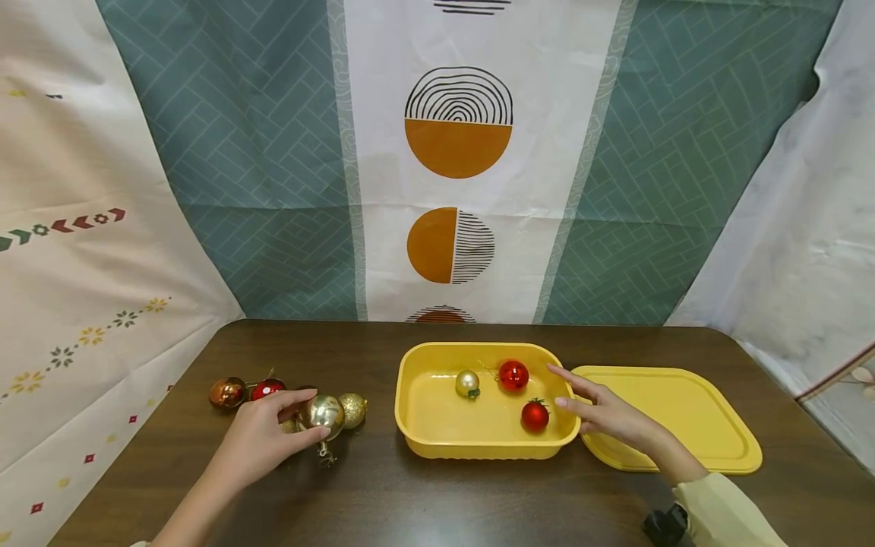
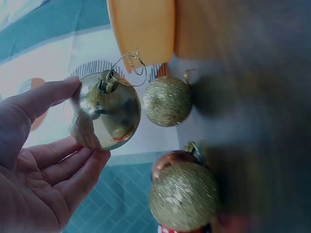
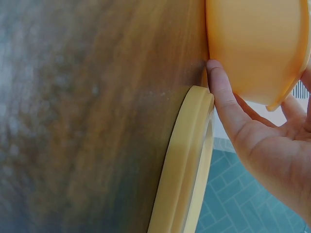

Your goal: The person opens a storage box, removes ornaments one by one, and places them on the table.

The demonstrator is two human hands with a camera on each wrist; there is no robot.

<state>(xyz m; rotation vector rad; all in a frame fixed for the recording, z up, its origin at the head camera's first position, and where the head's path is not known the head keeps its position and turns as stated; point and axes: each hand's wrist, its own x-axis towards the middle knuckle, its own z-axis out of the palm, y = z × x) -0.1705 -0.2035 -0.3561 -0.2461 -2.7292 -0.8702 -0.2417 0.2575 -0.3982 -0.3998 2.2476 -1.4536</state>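
Gold mirrored glass bauble (image 1: 323,412) pinched by left hand (image 1: 256,441); right hand (image 1: 615,418), fingers straight, steadies yellow plastic tub (image 1: 417,425). Next: lift across, release inside.

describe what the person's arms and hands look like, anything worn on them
Both hands are bare: no gloves, rings or watch in any view. The left hand extends from a bare forearm, with no sleeve in sight. The right hand comes out of a pale cream long sleeve that ends at the wrist. A small black device sits under that wrist, probably the wrist camera mount. No cables show.
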